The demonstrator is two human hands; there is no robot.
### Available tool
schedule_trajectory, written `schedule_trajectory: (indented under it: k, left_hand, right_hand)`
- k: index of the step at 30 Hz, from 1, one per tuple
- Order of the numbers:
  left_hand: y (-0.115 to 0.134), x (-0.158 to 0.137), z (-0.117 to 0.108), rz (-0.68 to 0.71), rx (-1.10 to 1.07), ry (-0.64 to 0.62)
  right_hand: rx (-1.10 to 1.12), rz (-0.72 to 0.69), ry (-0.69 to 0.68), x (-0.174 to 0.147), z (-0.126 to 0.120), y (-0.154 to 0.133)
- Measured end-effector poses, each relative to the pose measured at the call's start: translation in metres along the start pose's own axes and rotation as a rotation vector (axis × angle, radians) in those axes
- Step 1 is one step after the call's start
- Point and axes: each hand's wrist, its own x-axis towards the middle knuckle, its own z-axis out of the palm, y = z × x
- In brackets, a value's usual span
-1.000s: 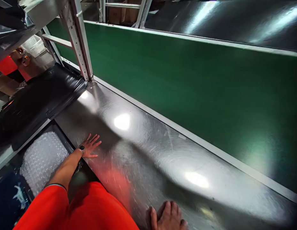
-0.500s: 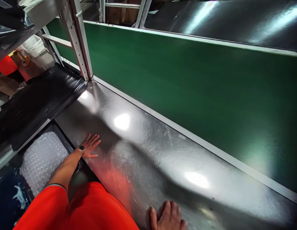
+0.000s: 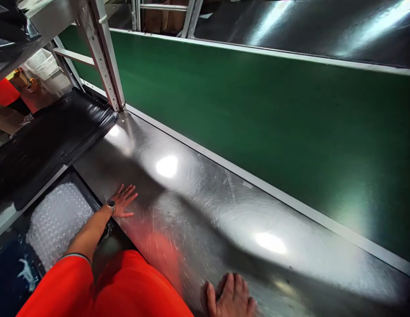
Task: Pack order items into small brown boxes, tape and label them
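Note:
My left hand [image 3: 124, 202] lies flat on the shiny metal table [image 3: 185, 220], fingers spread, near the table's left edge. It holds nothing, and a watch [image 3: 111, 204] is on that wrist. At the bottom of the view my right hand [image 3: 230, 297] rests palm down on the same metal surface. Its thumb stands apart from the fingers, nothing shows in it, and its lower part is cut off by the frame. Left of my left forearm is a wad of bubble wrap [image 3: 61, 218] in a dark container.
Beyond the table runs a green conveyor belt [image 3: 244, 114] with a pale metal rim [image 3: 198, 154]. A perforated metal post [image 3: 104, 57] stands at the far corner. Black plastic sheets [image 3: 49, 132] lie at left. Further back are white baskets [image 3: 42, 64] and part of a person in red [image 3: 5, 92].
The view has shifted very slightly. Both hands stay where they were on the metal surface.

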Motion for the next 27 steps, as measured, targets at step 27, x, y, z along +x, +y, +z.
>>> schedule_trajectory:
  k: [27]
  left_hand:
    - [0.006,-0.002,-0.019,-0.033,-0.025,-0.002]
  right_hand:
    - [0.022,0.051,-0.033,0.004,-0.013,-0.016]
